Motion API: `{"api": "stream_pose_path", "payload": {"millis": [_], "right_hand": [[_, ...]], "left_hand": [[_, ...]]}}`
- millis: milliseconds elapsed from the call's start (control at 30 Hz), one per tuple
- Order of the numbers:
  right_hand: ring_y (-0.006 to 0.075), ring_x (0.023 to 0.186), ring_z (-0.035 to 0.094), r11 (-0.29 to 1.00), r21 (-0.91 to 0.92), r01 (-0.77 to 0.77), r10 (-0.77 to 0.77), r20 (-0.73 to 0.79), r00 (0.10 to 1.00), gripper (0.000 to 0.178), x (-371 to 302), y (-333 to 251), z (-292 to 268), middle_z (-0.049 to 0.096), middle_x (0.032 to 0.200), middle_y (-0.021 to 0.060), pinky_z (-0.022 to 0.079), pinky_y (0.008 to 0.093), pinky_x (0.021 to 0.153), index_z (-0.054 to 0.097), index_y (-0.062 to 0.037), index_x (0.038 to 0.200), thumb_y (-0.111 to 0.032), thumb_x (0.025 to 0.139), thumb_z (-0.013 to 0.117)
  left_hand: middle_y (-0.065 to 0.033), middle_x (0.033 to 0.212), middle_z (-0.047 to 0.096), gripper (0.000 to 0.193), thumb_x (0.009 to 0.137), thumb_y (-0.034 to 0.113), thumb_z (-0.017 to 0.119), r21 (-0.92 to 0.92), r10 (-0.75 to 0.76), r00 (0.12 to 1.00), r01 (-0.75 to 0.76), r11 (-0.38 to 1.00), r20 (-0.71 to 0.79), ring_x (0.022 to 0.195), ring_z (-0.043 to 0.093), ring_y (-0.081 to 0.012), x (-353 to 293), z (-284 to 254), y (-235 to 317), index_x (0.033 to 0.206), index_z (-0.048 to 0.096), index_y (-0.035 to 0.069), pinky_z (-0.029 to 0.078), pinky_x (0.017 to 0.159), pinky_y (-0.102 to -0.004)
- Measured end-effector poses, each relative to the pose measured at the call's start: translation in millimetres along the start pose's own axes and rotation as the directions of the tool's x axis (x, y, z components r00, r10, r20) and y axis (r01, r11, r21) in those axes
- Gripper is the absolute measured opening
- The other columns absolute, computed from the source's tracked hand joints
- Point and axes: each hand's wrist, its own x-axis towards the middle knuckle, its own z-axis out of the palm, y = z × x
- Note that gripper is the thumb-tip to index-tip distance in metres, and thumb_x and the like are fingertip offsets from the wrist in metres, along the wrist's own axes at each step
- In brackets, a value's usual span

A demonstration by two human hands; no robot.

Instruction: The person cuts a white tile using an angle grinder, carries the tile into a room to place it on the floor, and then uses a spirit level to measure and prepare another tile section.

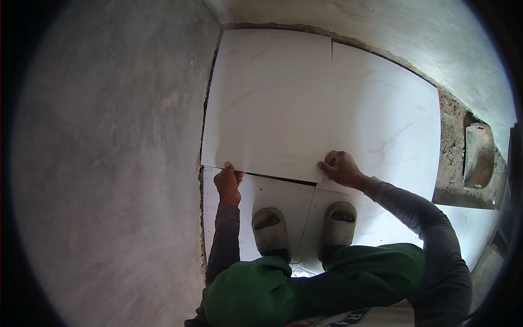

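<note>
A large white tile (272,103) with faint veining lies in the corner between the walls. My left hand (228,184) grips its near edge by the left wall, thumb on top and fingers curled at the edge. Along that edge a dark gap shows, wider toward the right. A second white tile (397,125) adjoins it on the right; at the far side a thin dark seam parts them. My right hand (343,170) is closed on the surface around the near end of the seam. Whatever its fingers hold, if anything, is hidden.
Grey plastered walls (120,136) rise at the left and far side. Right of the tiles is rough bare ground (451,141) with a curved, worn piece (479,155) on it. My sandalled feet (271,234) stand on nearer floor tiles (297,210), with green-clad knees behind.
</note>
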Motion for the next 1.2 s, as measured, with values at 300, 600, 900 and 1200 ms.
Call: {"api": "stream_pose_path", "payload": {"millis": [300, 600, 900, 1200], "right_hand": [[0.0166, 0.059, 0.068, 0.943, 0.232, 0.237, -0.255, 0.051, 0.966, 0.036, 11, 57, 14, 0.069, 0.069, 0.0111, 0.056, 0.0314, 0.054, 0.064, 0.0022, 0.078, -0.026, 0.100, 0.067], [0.0173, 0.056, 0.068, 0.893, 0.335, -0.301, 0.203, 0.296, 0.933, 0.036, 23, 18, -8, 0.069, 0.067, 0.0125, 0.059, 0.0307, 0.053, 0.065, 0.0013, 0.073, -0.023, 0.101, 0.065], [0.0180, 0.056, 0.066, 0.926, 0.215, -0.311, 0.235, 0.318, 0.919, 0.035, 20, -21, -3, 0.066, 0.063, 0.0107, 0.053, 0.0307, 0.049, 0.064, 0.0002, 0.073, -0.020, 0.101, 0.059], [0.0220, 0.059, 0.070, 0.922, 0.153, -0.356, 0.297, 0.312, 0.903, 0.039, 20, -24, 1, 0.069, 0.070, 0.0160, 0.059, 0.0328, 0.054, 0.064, 0.0037, 0.085, -0.030, 0.103, 0.059]], "left_hand": [[-0.0063, 0.070, 0.067, 0.042, 0.106, 0.035, 0.056, 0.051, 0.119, 0.991, -0.122, 0.991, 0.058, 0.056, 0.054, -0.0095, 3, 0, -17, 0.081, 0.065, 0.004, 0.041, 0.053, -0.0245], [-0.0081, 0.071, 0.069, 0.035, 0.104, 0.033, 0.060, -0.078, 0.017, 1.000, -0.019, 0.997, -0.025, 0.057, 0.056, -0.0114, 2, 8, -12, 0.088, 0.066, 0.003, 0.042, 0.055, -0.0251], [-0.0108, 0.076, 0.071, 0.038, 0.103, 0.033, 0.063, -0.056, 0.052, 0.999, -0.052, 0.997, 0.013, 0.060, 0.061, -0.0117, 5, -2, -12, 0.088, 0.066, -0.002, 0.047, 0.055, -0.0247], [-0.0170, 0.083, 0.071, 0.036, 0.103, 0.022, 0.063, -0.113, -0.010, 0.999, 0.016, 0.994, 0.052, 0.068, 0.069, -0.0174, 7, -6, -7, 0.096, 0.065, -0.013, 0.054, 0.058, -0.0235]]}}
